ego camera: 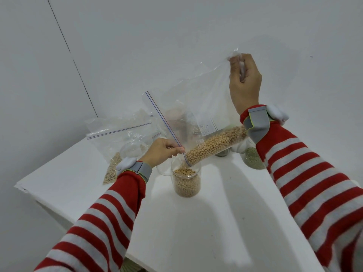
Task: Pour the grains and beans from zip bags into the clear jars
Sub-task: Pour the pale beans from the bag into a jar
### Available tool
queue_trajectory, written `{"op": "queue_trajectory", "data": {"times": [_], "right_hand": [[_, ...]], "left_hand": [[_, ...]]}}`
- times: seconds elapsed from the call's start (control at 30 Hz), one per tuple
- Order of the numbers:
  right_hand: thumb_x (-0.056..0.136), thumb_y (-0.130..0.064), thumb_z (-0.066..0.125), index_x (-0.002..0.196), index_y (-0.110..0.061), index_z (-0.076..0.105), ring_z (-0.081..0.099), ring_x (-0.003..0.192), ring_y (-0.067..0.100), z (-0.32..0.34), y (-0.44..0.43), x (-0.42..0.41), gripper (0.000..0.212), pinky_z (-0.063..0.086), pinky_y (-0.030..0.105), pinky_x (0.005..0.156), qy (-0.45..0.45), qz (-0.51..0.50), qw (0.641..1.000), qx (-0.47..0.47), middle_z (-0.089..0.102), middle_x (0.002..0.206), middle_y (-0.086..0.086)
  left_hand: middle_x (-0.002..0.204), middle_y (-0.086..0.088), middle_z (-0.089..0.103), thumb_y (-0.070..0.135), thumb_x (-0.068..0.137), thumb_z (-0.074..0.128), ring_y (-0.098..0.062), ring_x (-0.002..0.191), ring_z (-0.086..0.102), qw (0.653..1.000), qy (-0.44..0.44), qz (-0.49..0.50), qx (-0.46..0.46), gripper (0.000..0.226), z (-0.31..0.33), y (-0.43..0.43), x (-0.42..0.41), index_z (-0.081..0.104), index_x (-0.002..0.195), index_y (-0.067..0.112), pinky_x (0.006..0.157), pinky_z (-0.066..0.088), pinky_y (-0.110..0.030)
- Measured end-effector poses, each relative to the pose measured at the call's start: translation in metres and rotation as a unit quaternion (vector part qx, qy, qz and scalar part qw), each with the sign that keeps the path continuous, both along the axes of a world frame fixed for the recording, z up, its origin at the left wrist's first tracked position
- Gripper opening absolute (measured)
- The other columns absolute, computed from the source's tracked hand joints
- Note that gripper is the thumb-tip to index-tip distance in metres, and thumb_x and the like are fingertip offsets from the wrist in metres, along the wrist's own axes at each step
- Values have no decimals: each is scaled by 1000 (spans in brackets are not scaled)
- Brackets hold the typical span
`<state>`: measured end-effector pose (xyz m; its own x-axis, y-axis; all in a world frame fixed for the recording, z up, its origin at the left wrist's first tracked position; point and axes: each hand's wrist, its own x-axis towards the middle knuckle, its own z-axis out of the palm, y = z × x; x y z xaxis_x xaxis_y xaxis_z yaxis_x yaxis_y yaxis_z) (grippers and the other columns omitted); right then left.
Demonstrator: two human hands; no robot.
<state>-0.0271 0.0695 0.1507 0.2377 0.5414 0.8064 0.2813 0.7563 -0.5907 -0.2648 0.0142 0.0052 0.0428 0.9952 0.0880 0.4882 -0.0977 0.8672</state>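
The hands are both closed on one zip bag (pixel 196 103). The zipper edge at the bag's open corner is pinched by the left hand (pixel 163 152), directly above the clear jar (pixel 186 181). The opposite bottom corner is gripped by the right hand (pixel 244 83) and held high, above and to the right of the jar. The bag is thereby tilted so that its open corner points down into the jar mouth.

Hazards from this position:
- Overflow is judged likely if pouring is not checked. The jar is already filled most of the way, and a long band of beans (pixel 216 144) is left in the bag.
- A sudden surge is to be expected if the raised corner is lifted further, as the beans are gathered along the sloping lower edge.
- Beans may be spilled onto the worktop (pixel 196 222) if the open corner slips outside the rim.
- The jar is steadied by neither hand and could be tipped by a knock from the bag.

Containers:
- The jar holds tan beans, the same as those in the bag.
- Behind and to the left of the jar, further zip bags (pixel 117 138) of pale grains are laid on the worktop.
- Just behind the jar on its left, an empty clear vessel (pixel 163 170) is partly hidden by the left wrist.
- To the right of the jar, a second jar (pixel 252 160) containing green grains is partly covered by the right sleeve.
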Motion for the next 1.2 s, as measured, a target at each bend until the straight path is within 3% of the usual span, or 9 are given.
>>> {"op": "queue_trajectory", "data": {"times": [0.17,0.4,0.6,0.83,1.2], "right_hand": [[102,-34,48,99,-11,64,32,51,10,0,-1,-1,27,29,32,49,-3,2,1000,1,40,54,-18],[102,-34,49,99,-10,64,30,52,7,0,-1,1,29,31,31,52,2,4,1000,-6,38,54,-18],[101,-35,50,99,-11,64,31,53,9,1,-1,1,28,31,30,52,6,8,1000,-11,37,55,-18],[101,-35,49,99,-10,64,31,52,6,2,-2,1,29,30,28,51,0,4,1000,-7,41,55,-20],[101,-37,48,100,-9,63,33,53,7,5,-3,0,31,31,27,50,-4,5,1000,-5,45,65,-12]], "left_hand": [[77,0,71,26,81,78,0,66,61,1000,-4,-1,1,16,0,-1,-1,78,90,13,65,52,-16],[76,2,72,26,81,78,-3,68,61,1000,-10,-5,-1,3,-1,-2,0,77,83,23,67,52,-19],[83,-5,73,26,82,77,-5,70,62,1000,-11,-6,0,9,0,-3,1,77,87,19,68,52,-20],[75,4,71,26,82,77,-1,67,61,1000,-11,-3,-2,8,1,-3,1,77,87,20,69,53,-20],[77,0,70,26,82,77,0,66,60,1000,-11,-1,2,10,3,-4,2,77,87,18,65,51,-17]]}}
